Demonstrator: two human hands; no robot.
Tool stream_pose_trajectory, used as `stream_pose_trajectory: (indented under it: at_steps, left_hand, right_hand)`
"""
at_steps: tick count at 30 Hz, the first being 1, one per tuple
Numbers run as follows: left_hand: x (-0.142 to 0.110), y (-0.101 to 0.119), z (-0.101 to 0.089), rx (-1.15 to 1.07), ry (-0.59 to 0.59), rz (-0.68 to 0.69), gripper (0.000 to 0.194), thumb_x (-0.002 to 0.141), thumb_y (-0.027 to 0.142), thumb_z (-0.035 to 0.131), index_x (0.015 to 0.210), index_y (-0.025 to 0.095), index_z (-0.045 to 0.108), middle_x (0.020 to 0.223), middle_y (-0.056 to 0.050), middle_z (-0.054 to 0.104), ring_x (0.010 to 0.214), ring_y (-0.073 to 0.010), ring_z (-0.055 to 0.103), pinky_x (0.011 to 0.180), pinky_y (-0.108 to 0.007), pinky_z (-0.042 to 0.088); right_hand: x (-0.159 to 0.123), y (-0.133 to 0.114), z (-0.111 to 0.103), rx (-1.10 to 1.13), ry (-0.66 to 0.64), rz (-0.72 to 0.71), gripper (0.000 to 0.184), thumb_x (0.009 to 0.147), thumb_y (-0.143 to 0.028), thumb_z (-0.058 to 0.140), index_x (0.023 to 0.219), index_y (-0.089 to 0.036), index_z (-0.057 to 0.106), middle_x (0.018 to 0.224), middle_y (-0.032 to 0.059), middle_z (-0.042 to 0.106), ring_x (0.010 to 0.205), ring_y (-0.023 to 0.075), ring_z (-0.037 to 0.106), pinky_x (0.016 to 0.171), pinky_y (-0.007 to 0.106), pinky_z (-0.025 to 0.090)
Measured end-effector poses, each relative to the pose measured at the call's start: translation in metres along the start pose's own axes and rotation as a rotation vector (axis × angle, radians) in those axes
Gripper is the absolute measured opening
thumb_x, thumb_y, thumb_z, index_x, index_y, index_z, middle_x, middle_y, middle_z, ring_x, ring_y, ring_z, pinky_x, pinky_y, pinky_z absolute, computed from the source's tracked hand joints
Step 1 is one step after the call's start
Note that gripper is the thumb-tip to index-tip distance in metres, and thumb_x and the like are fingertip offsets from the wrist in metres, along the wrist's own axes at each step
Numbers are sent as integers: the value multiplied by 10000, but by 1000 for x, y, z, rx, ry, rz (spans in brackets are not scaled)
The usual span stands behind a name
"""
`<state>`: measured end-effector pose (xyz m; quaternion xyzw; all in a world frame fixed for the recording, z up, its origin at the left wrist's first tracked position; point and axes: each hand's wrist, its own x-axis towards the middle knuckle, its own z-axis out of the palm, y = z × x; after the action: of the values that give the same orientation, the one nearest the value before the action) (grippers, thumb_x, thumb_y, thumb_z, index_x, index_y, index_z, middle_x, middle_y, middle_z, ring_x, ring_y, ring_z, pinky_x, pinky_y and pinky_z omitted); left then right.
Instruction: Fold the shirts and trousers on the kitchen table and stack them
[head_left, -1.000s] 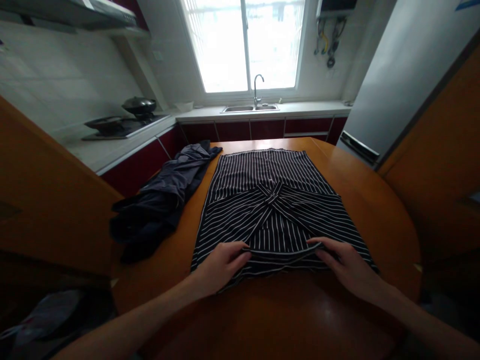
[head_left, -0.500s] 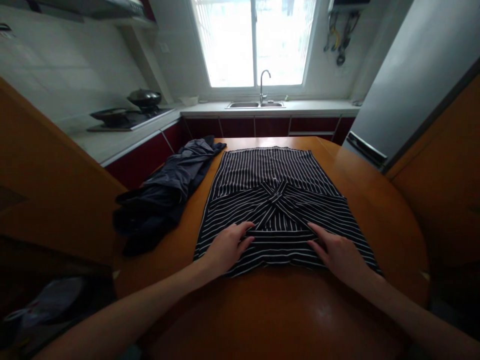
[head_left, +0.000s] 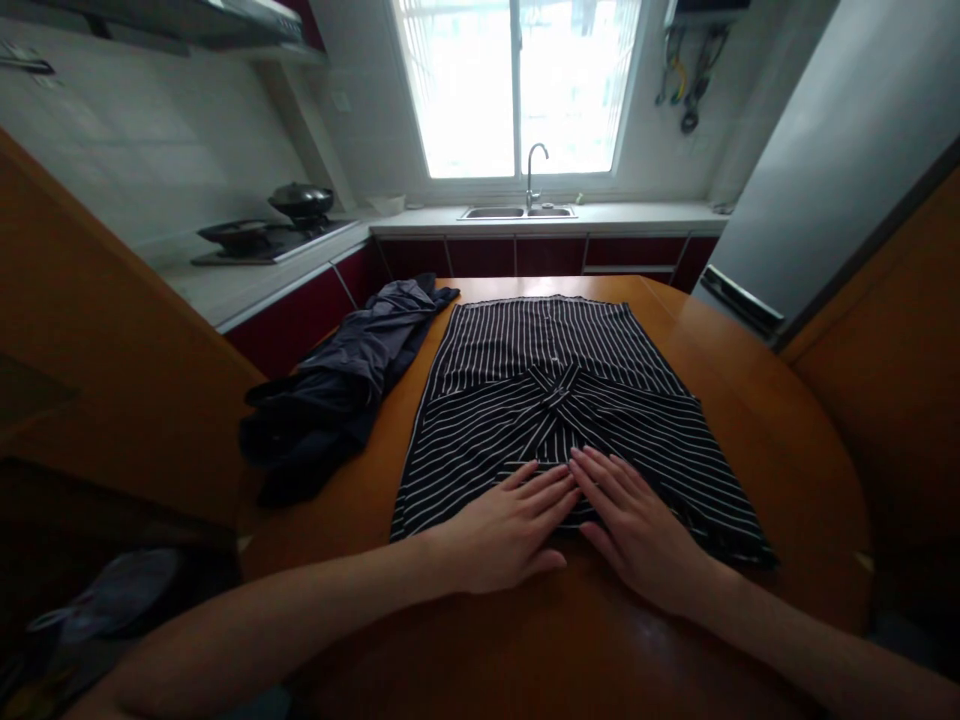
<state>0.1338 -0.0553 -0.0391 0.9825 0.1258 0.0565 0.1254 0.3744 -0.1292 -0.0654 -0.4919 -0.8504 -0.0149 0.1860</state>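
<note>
A black-and-white striped shirt (head_left: 487, 410) lies spread on the wooden table, its sleeves crossed over the middle and a row of buttons showing towards the far end. My left hand (head_left: 517, 525) rests flat on the shirt's near edge with its fingers stretched out. Beside it my right hand (head_left: 637, 525) is also flat on the fabric, fingers extended, and the fingertips of both hands meet near the centre. Part of the near edge is hidden under the hands.
Dark crumpled clothing (head_left: 345, 375) lies along the left side of the round wooden table (head_left: 787, 450). Beyond are a counter with a sink (head_left: 517, 212), a stove with pans (head_left: 300, 200) at left, and a fridge (head_left: 817, 150) at right.
Both hands have come inward from the sides of the shirt's near edge to its middle. Their fingers, curved in a pinch shape before, now lie flat.
</note>
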Motion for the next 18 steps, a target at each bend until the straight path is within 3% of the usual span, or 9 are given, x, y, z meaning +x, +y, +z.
stream_pose_trajectory:
  at_steps: [3,7,14,18]
  left_hand:
    - [-1,-4,12,-26,-29,-1,833,1006,546,486,1629,158,94,1664,-142,183,1546,-276,161,1268,-457,115]
    - [-4,-9,18,-6,-57,-25,837,1012,528,483,1632,167,52,1677,-122,108,1551,-275,119,1271,-451,87]
    - [-3,-8,17,11,-37,-37,814,1010,518,497,1631,195,83,1681,-102,126,1552,-267,119,1269,-448,116]
    - [-4,-11,18,28,-22,-5,791,977,519,566,1618,251,190,1678,-92,162,1548,-307,124,1258,-498,158]
  right_hand:
    - [-6,-2,13,19,-106,-26,765,982,-332,513,1623,-150,137,1666,116,235,1536,274,202,1225,528,290]
    - [-11,1,18,50,-158,6,820,949,-363,571,1619,-134,157,1669,127,201,1544,269,167,1244,511,251]
    - [-8,-4,9,86,-122,18,794,987,-388,528,1624,-141,123,1675,128,157,1552,256,113,1254,501,214]
    - [-7,-7,3,113,-198,-54,833,983,-468,540,1628,-189,94,1685,106,92,1556,273,43,1258,529,153]
